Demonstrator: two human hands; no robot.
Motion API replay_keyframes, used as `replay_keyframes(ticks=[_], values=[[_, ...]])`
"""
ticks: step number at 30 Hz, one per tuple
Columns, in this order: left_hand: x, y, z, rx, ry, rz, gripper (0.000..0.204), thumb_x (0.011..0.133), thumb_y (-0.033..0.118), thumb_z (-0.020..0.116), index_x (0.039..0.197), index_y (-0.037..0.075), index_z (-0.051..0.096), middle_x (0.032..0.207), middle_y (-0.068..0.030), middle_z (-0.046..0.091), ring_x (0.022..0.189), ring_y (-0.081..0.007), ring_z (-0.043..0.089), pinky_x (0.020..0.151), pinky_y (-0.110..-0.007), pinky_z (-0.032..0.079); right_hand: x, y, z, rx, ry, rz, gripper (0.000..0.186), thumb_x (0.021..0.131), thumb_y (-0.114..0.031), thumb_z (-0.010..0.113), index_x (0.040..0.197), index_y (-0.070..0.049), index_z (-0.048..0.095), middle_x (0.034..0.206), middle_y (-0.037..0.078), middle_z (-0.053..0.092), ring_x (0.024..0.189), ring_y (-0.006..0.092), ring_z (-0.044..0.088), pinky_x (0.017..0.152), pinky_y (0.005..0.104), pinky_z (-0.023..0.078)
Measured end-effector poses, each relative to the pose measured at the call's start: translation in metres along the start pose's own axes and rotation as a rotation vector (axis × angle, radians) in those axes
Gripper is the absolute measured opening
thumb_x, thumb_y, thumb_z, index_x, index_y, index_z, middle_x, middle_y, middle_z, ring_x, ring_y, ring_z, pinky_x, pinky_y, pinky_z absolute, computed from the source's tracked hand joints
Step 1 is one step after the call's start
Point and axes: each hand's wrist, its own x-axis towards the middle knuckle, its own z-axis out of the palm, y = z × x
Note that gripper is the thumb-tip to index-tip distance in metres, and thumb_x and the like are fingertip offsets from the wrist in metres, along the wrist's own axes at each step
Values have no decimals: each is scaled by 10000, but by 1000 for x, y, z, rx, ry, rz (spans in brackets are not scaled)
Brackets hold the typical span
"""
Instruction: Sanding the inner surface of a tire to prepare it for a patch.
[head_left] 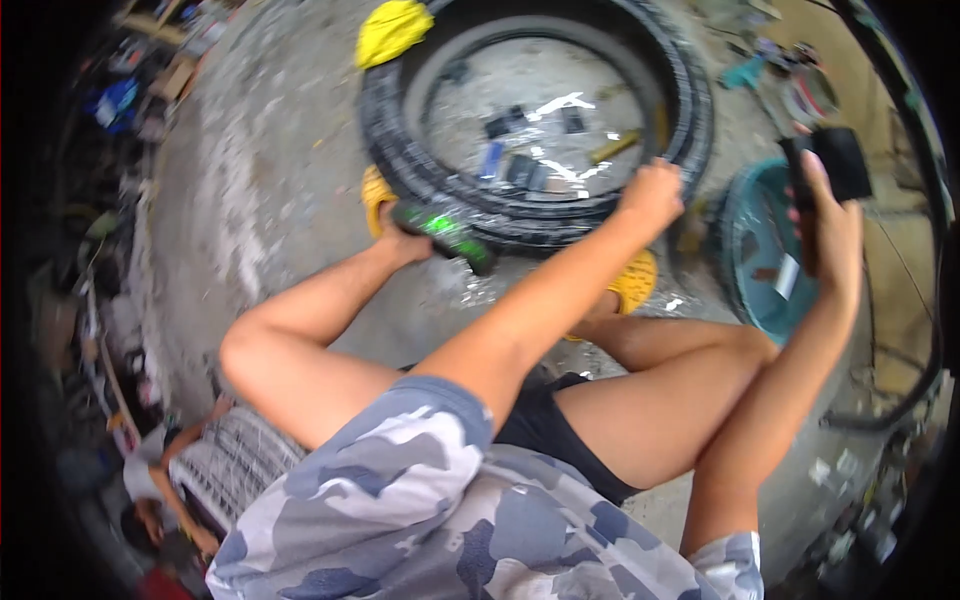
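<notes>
The right hand [838, 230] is wrapped around a flat, black, square-ended object [842, 163], held near the round teal plastic basin [738, 262]; the left hand [655, 190], curled at the near right rim of the black rubber tyre [540, 225], is blurred, so I cannot tell whether it grips anything; the tyre lies flat on the grey concrete floor [290, 130], a crumpled bright-yellow cloth-like item [395, 32] at its far left edge.

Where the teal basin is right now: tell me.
In the head view, the teal basin is on the floor at the right, just right of the black tyre, its right edge partly hidden behind the right hand.
</notes>
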Motion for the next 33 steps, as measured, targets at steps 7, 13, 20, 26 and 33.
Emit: replay_keyframes(ticks=[7,13,20,26,33], values=[[-3,3,-13,159,-18,5,405,678,251,769,932,-36,636,970,-231,642,887,-375,675,792,-433,571,5,3,7,-65,-60,-41,403,944,-367,628,1271,-131,641,936,-9,626,702,54,521,520,193,399],[-109,-36,-149,-45,22,8,351,664,268,762,911,45,653,874,-137,637,794,-271,654,738,-367,544,3,16,-5,-129,-15,-134,448,925,-422,644,1271,-137,641,916,-11,623,693,53,526,519,195,400],[-182,-103,-242,321,73,-144,248,720,162,753,875,29,612,775,-96,607,712,-277,636,675,-406,529,5,19,11,-147,62,-109,509,891,-480,668,1244,-114,644,794,8,609,603,47,540,446,174,373],[-189,-120,-228,338,94,-109,219,749,158,747,874,27,625,773,-89,609,712,-280,620,674,-399,512,-12,1,25,-115,-27,-120,399,933,-384,644,1253,-147,667,783,-16,578,573,33,438,490,177,336],[-189,-115,-228,356,123,-139,220,754,193,756,888,54,649,797,-87,623,737,-281,639,686,-397,521,-12,5,18,-144,-10,-85,427,911,-422,666,1225,-132,674,806,5,602,550,38,444,475,184,347]])
